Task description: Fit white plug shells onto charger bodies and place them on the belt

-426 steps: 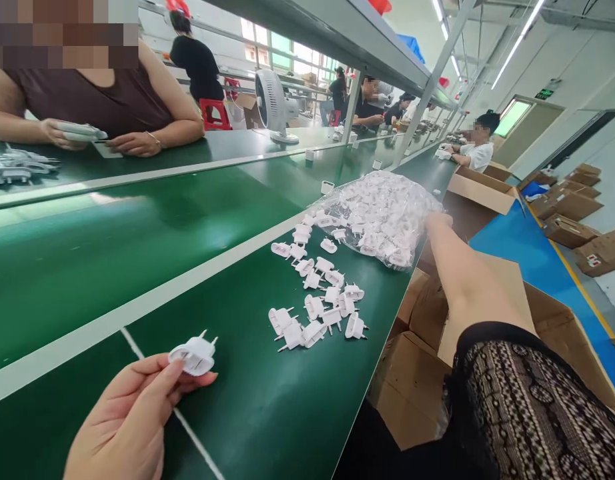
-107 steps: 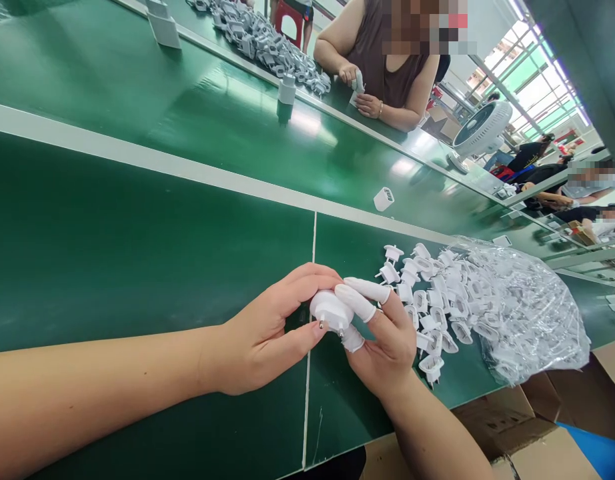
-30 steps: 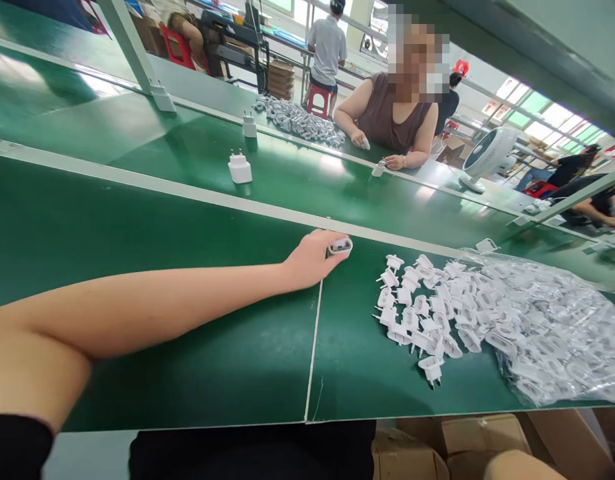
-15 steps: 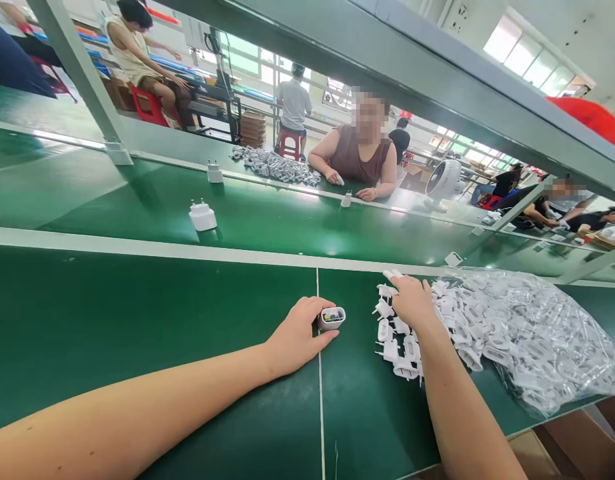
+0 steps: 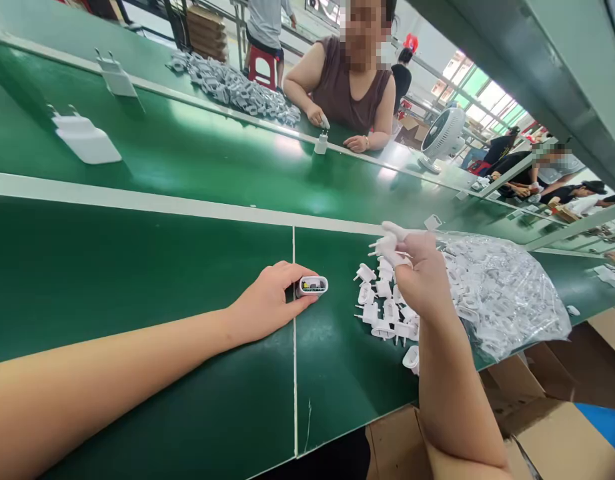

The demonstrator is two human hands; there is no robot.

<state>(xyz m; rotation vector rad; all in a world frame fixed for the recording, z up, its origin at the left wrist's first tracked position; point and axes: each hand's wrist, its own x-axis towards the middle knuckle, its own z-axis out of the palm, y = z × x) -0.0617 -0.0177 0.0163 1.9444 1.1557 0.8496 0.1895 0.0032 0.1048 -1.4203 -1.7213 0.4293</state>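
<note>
My left hand (image 5: 275, 297) rests on the green table, thumb and fingers closed round a white charger housing (image 5: 312, 287) whose open end shows small electronic parts inside. At the right, my right hand (image 5: 412, 257) is over the pile of loose white plug pieces (image 5: 382, 290), with white covers on some fingertips. Its thumb and fingers pinch a white plug piece (image 5: 383, 247) with pins pointing left. The pinched piece is slightly blurred.
A clear bag of white pieces (image 5: 502, 293) lies right of my right hand. Beyond the pale rail (image 5: 187, 207), white chargers (image 5: 85, 137) stand on a green belt. A person (image 5: 355, 87) sits opposite. Cardboard boxes (image 5: 562, 433) are below the table edge.
The view has turned and shifted. My right hand has closed its fingertips on a plug piece at the pile's far side. My left hand still holds the housing.
</note>
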